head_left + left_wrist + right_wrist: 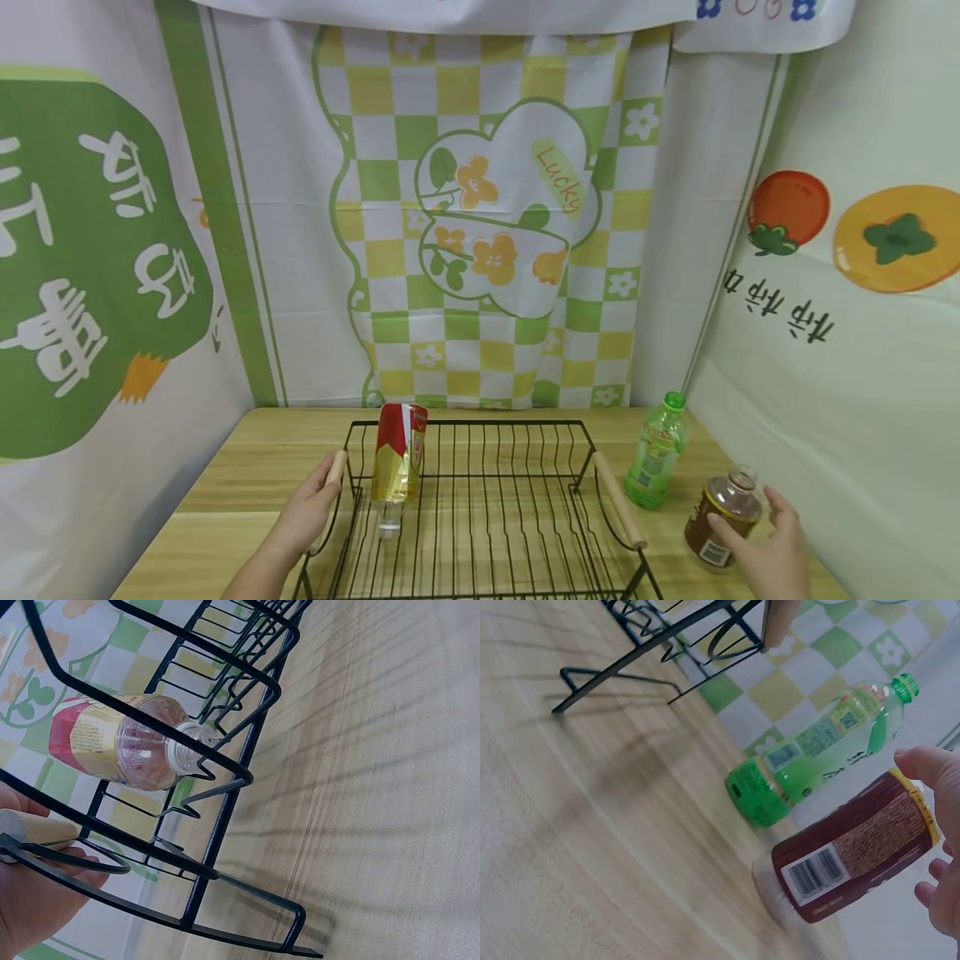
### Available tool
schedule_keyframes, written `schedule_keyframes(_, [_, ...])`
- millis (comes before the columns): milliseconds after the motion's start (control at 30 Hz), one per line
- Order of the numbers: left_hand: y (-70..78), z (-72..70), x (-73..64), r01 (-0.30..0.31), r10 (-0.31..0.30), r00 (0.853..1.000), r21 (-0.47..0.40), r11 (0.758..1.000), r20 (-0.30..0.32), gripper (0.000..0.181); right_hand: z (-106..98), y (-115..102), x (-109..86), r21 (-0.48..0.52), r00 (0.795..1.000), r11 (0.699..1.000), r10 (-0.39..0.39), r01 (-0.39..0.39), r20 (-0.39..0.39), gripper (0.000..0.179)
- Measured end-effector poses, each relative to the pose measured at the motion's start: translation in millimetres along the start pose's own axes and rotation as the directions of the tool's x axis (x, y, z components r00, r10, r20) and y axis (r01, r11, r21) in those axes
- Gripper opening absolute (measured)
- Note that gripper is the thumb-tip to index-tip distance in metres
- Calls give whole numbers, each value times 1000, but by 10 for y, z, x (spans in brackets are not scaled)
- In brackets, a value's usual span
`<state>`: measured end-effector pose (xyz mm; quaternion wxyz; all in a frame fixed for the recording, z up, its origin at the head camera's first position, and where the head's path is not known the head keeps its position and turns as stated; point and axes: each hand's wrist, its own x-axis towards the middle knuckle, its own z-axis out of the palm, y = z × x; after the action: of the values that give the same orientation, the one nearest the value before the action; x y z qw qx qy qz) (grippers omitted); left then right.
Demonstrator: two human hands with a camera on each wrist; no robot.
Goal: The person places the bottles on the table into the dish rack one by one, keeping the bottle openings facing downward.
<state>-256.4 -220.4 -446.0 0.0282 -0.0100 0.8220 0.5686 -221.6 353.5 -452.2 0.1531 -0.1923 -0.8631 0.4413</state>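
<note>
My left hand (303, 510) grips the wooden handle (337, 467) at the left end of a black wire dish rack (480, 476). A bottle with a red and gold label (396, 454) stands neck down in the rack's left side. At the right, a clear bottle with a brown label (722, 517) stands upright and uncapped on the table. My right hand (772, 546) is spread around it, the thumb overlapping the label and the other fingers beyond its far side. In the right wrist view, fingers (922, 763) overlap the bottle's shoulder.
A green bottle with a green cap (657, 454) stands between the rack's right wooden handle (619, 500) and the brown-labelled bottle. All of it is on a wood-grain table (217, 517). Printed cloth (495, 225) hangs behind the table, with more at both sides.
</note>
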Motion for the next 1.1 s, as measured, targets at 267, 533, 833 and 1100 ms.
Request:
schedule_keyframes(267, [-6,-12,4,13,-13,1000,-1,1000,8,61,111,147,99,56,1000,998,10,-11,19,115])
schedule_keyframes(533, [0,-12,4,19,-19,1000,2,1000,14,61,201,229,183,107,1000,994,19,-22,20,121])
schedule_keyframes(833, [-28,-6,15,5,-5,1000,24,1000,-4,60,249,276,203,155,998,987,46,-51,31,119])
schedule_keyframes(1100, [-41,-7,28,6,-6,1000,15,1000,1,60,282,289,214,167,997,983,69,-72,27,116])
